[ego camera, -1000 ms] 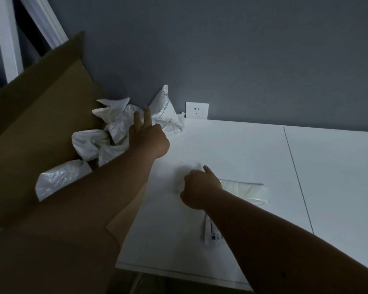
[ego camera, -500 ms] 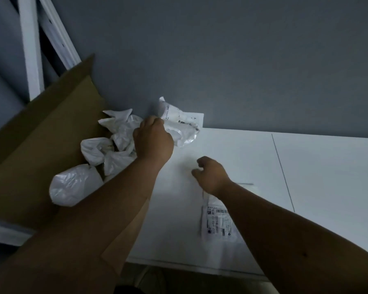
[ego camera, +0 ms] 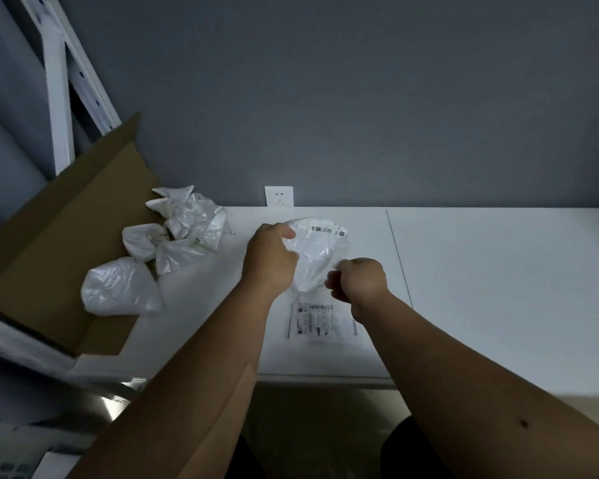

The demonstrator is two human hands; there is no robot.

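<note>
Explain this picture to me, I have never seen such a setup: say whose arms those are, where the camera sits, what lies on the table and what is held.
There is no machine here: these are a person's two bare arms. The camera is worn on the person's head and looks forward and down, so the arms come in from the bottom edge. The left hand and the right hand both hold a crumpled plastic bag with a barcode label, over the white table. Below it a flat bag lies on the table. To the left, a pile of crumpled bags lies against an open cardboard box. A wall socket sits behind.
</note>
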